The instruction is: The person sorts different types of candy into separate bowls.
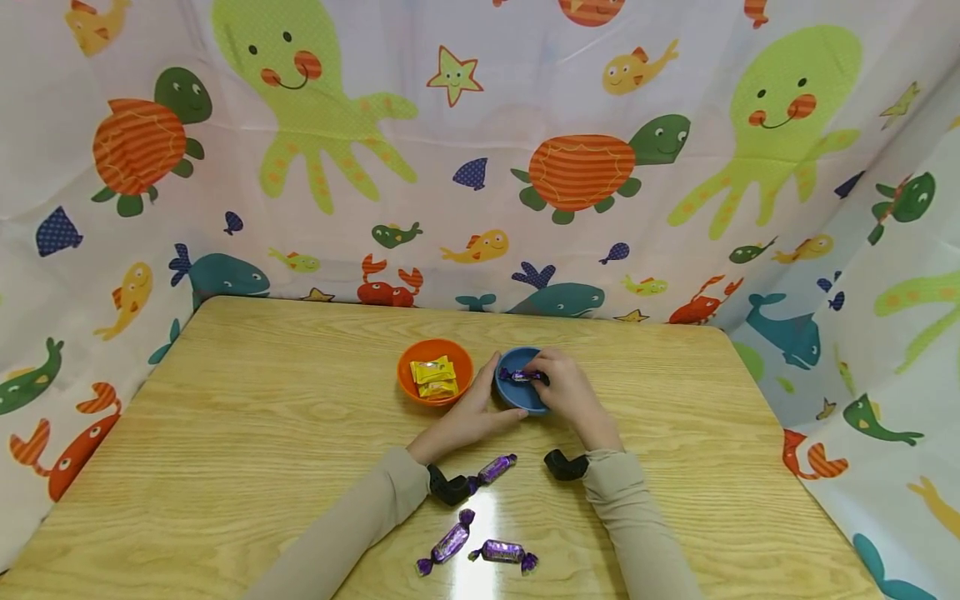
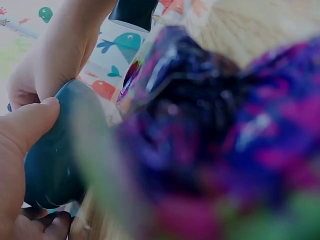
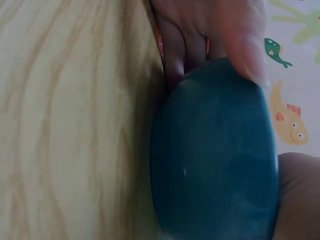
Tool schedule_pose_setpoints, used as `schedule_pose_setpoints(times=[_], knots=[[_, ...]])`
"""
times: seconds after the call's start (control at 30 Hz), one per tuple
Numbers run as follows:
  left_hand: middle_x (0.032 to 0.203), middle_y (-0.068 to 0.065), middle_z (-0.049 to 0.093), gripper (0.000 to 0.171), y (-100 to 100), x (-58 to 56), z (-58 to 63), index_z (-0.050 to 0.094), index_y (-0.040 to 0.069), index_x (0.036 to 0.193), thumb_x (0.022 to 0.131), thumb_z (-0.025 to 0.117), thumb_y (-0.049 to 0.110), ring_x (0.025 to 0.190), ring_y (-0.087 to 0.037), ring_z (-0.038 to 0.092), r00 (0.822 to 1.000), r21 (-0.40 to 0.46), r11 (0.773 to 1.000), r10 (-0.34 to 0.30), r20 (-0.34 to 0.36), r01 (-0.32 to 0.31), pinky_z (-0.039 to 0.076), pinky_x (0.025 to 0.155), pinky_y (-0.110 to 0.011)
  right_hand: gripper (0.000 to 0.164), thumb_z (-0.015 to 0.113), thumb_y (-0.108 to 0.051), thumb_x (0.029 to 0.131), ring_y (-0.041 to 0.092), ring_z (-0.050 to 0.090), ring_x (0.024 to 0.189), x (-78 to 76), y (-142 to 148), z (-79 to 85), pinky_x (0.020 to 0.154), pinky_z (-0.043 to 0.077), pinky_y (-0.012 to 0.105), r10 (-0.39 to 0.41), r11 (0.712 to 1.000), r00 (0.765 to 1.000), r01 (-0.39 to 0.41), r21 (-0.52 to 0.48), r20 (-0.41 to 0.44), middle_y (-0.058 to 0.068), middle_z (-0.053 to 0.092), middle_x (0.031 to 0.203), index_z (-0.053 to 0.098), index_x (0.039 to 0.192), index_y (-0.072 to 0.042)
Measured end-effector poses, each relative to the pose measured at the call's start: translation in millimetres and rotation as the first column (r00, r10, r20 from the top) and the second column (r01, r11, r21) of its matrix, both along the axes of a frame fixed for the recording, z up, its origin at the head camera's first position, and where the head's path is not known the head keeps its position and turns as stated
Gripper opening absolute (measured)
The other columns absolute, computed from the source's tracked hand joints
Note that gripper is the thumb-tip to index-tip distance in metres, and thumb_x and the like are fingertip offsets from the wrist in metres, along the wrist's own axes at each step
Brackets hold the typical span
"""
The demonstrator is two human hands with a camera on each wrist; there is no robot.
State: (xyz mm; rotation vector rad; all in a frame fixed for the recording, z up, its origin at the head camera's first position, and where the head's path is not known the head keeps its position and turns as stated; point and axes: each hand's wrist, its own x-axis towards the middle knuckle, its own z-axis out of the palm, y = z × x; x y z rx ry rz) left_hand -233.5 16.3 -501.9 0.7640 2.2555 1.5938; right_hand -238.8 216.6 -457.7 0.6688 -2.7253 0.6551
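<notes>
A: Which step in hand?

B: Placing, to judge by the view. Purple candy (image 1: pixel 521 376) inside the blue bowl (image 1: pixel 522 397), just below and right of the centre of the head frame; right hand (image 1: pixel 573 392) over the bowl's right rim.

A: State of that hand?

B: Fingertips close together, apparently pinching the candy by its right end. Cannot tell the exact contact, with knuckles in the way.

A: And the left hand (image 1: pixel 471 417)?

B: Curved around the bowl's left and near sides, probably to steady it. Thumb at the rim, other fingers lower on the wall, in the upper part of the right wrist frame.

A: Anything nearby?

B: Just left of the blue bowl, an orange bowl (image 1: pixel 406 387) with yellow candies (image 1: pixel 435 375) in it. On the surface (image 1: pixel 300 417), lower middle of the head frame, three loose purple candies (image 1: pixel 452 542): one beside the black wrist device (image 1: pixel 448 487), two further down.

A: Needed next?

B: Likely a gentle loosening of the pinch, low in the bowl, without tipping it. Then perhaps a reach toward the lower middle of the frame for another piece.
</notes>
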Motion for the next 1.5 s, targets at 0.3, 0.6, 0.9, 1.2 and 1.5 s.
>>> schedule_pose_setpoints(times=[0.3,0.6,0.9,1.2,1.5], knots=[[0.165,-0.009,0.008,0.102,0.8,-1.0,-4.7,0.004,0.013,0.161,0.091,0.07,0.045,0.15,-0.023,0.012,0.999,-0.015,1.0,0.019,-0.049,-0.019,0.018,0.119,-0.048,0.016,0.073,0.009,0.081,0.031,0.066,0.099,0.4,-2.4,-5.5,0.088,0.054,0.045,-0.042,0.999,0.999,0.042,0.012,0.025,0.012,0.069,0.098,0.076,0.093,-0.001],[0.165,-0.008,0.009,0.103,1.3,-0.2,-7.1,0.005,0.013,0.161,0.09,0.071,0.047,0.15,-0.023,0.013,0.997,-0.012,1.0,0.028,-0.067,-0.029,0.018,0.119,-0.048,0.016,0.069,0.009,0.085,0.033,0.064,0.105,2.4,-5.4,-3.8,0.092,0.053,0.046,-0.074,0.997,0.995,0.071,0.04,0.072,0.013,0.069,0.103,0.076,0.096,0.0],[0.165,-0.007,0.01,0.099,0.5,0.0,-8.0,0.004,0.015,0.161,0.092,0.07,0.04,0.149,-0.021,0.014,0.998,0.006,1.0,0.014,-0.066,-0.014,0.02,0.119,-0.046,0.017,0.072,0.006,0.086,0.035,0.064,0.105,8.6,-0.9,0.4,0.091,0.053,0.048,-0.043,0.993,0.997,0.05,-0.109,0.069,0.015,0.07,0.105,0.075,0.102,0.002],[0.165,-0.007,0.01,0.101,0.2,-0.4,-7.6,0.004,0.013,0.161,0.091,0.069,0.047,0.15,-0.023,0.014,0.998,-0.004,1.0,0.012,-0.069,-0.013,0.02,0.118,-0.048,0.016,0.077,0.005,0.082,0.023,0.067,0.088,37.3,6.6,14.2,0.078,0.056,0.041,0.228,0.903,0.97,-0.244,-0.353,-0.087,0.007,0.073,0.095,0.076,0.097,-0.001],[0.165,-0.006,0.008,0.1,0.2,0.5,-7.2,0.004,0.012,0.161,0.092,0.069,0.044,0.15,-0.022,0.011,0.999,0.009,1.0,0.016,-0.046,-0.016,0.019,0.118,-0.05,0.021,0.078,0.002,0.082,0.021,0.068,0.097,72.4,3.6,7.0,0.085,0.055,0.036,0.458,0.832,0.889,-0.426,-0.356,0.007,0.002,0.074,0.102,0.076,0.101,-0.007]])
